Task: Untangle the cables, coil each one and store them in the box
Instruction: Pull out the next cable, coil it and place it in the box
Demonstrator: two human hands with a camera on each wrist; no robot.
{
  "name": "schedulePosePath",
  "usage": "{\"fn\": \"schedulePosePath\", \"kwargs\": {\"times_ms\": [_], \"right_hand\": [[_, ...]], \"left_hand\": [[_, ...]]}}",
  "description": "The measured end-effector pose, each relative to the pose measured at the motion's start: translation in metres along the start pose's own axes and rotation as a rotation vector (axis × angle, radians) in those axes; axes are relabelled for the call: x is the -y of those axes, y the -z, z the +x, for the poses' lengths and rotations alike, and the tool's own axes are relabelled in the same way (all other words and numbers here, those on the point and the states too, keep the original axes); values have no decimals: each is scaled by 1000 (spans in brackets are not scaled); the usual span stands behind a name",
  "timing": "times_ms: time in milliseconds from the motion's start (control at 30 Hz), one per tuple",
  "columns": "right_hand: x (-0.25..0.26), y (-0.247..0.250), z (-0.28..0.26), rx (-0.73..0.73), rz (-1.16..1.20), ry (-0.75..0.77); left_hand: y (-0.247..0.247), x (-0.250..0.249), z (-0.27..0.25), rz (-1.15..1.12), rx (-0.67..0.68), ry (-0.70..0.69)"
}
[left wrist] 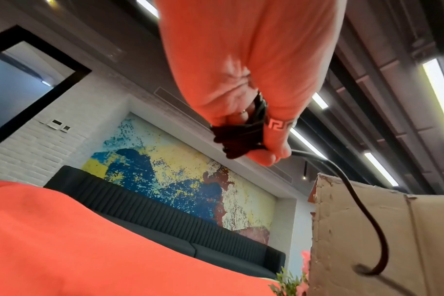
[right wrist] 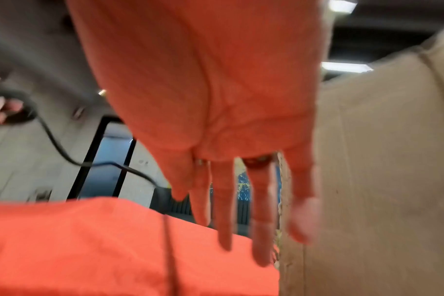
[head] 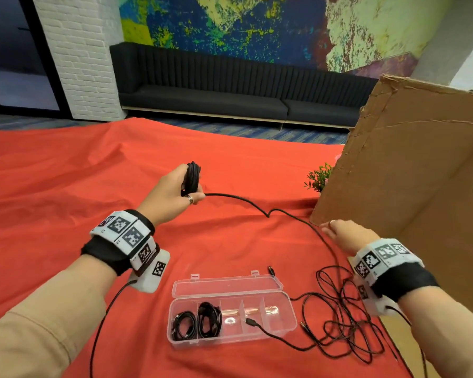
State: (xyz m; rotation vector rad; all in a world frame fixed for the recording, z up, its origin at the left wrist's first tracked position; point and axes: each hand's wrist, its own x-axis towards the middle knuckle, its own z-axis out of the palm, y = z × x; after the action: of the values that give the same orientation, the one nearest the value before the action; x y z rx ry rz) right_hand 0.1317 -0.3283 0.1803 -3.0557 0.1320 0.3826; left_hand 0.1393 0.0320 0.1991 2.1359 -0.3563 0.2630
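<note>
My left hand (head: 182,188) is raised over the red cloth and grips a partly wound coil of thick black cable (head: 191,177); the left wrist view shows the coil (left wrist: 237,138) wrapped by my fingers. Its loose end (head: 268,211) trails right across the cloth toward my right hand (head: 339,233), which hovers open, fingers straight (right wrist: 226,200), beside a cardboard flap. A clear plastic box (head: 287,315) lies open near me with two coiled black cables (head: 197,321) in its left compartments. A tangle of thin black cable (head: 344,317) lies right of the box, one plug (head: 250,321) resting in it.
A large cardboard box (head: 410,170) stands tilted at the right, with a small green plant (head: 318,177) behind its edge. Red cloth (head: 66,173) covers the table. A dark sofa (head: 202,85) and a painted wall lie beyond the table.
</note>
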Motion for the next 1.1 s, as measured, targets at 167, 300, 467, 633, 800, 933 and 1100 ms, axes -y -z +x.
{"fn": "schedulePosePath", "kwargs": {"times_ms": [167, 300, 467, 633, 800, 933, 1100], "right_hand": [[52, 10, -18, -311, 377, 341], [105, 5, -38, -126, 507, 541], [119, -8, -32, -245, 921, 484], [127, -13, -29, -486, 1039, 368], [124, -3, -26, -390, 1244, 336], [137, 3, -26, -395, 1051, 460], [157, -24, -51, -221, 545, 612]], "left_hand": [[-16, -19, 1, -135, -37, 34], [-35, -37, 0, -299, -27, 41], [-36, -47, -10, -628, 53, 57], [-37, -47, -23, -905, 218, 88], [-33, -44, -28, -927, 403, 155], [-35, -60, -33, -1013, 635, 198], [-37, -70, -20, -1215, 174, 200]]}}
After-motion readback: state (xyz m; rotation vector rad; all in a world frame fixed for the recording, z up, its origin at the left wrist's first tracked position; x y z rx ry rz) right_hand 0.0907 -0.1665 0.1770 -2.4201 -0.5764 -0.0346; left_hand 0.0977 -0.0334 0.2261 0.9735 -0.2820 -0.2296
